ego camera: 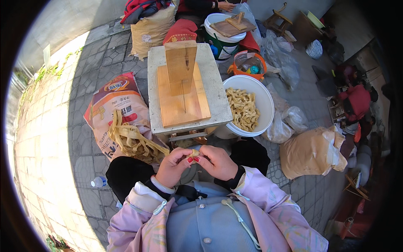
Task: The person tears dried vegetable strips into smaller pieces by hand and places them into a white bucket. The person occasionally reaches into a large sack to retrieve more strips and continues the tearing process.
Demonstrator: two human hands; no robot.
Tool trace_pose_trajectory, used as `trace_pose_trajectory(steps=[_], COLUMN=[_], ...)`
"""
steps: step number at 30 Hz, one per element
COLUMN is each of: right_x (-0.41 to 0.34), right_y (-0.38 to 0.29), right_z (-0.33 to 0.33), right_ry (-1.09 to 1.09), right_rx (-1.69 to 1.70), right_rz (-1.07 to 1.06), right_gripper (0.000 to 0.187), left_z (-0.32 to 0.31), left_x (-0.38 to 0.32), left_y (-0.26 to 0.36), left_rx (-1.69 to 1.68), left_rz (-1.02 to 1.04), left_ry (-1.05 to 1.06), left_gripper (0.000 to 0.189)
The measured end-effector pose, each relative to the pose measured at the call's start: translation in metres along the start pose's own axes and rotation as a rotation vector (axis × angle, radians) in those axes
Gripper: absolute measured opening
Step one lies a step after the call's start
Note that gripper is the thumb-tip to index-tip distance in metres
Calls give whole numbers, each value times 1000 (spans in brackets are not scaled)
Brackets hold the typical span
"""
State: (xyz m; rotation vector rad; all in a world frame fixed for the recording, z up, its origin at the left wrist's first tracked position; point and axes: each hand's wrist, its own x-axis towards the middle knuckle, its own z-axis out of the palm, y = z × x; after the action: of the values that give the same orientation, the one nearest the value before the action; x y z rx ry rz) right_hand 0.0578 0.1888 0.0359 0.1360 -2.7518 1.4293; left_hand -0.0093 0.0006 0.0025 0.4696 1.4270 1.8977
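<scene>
My left hand [172,166] and my right hand [218,163] meet in front of my lap. Between their thumbs and fingertips they pinch one small tan strip knot [194,153], mostly covered by the fingers. A heap of long tan strips [135,141], which look like tofu skin, lies left of my left hand on a printed woven sack [110,110]. Beyond my right hand stands a white plastic bucket [267,107] holding many knotted tan pieces [242,108]. Straight ahead, a wooden board with an upright wooden block [181,67] rests on a pale stool-like stand [217,107].
A full sack [151,31] and a lidded bucket [222,41] stand at the back, near another person's hand [226,6]. An orange basket [252,67], plastic bags [283,60] and a large brown sack [310,152] are on the right. A plastic bottle [99,181] lies on the left paving.
</scene>
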Motion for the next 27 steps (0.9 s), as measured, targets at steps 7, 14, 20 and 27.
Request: trace_pose_trajectory(steps=[7,14,20,27], right_x=[-7,-3,-10,20], right_y=[-32,-32,-35,-17], right_z=[-14,-23,-24,-42], right_ry=[-246,21,-51,126], right_rx=[18,126,1,-73], right_rz=[-214,-138,-131,-158], right_gripper=[23,16,17,18], left_z=[-14,5,-7,-34], left_x=[11,4,14,33], left_y=[23,34,38,69], left_rx=[321,753,667,586], left_rz=[69,358,289,-171], left_ry=[327,223,405,-52], left_gripper=[16,13,10,19])
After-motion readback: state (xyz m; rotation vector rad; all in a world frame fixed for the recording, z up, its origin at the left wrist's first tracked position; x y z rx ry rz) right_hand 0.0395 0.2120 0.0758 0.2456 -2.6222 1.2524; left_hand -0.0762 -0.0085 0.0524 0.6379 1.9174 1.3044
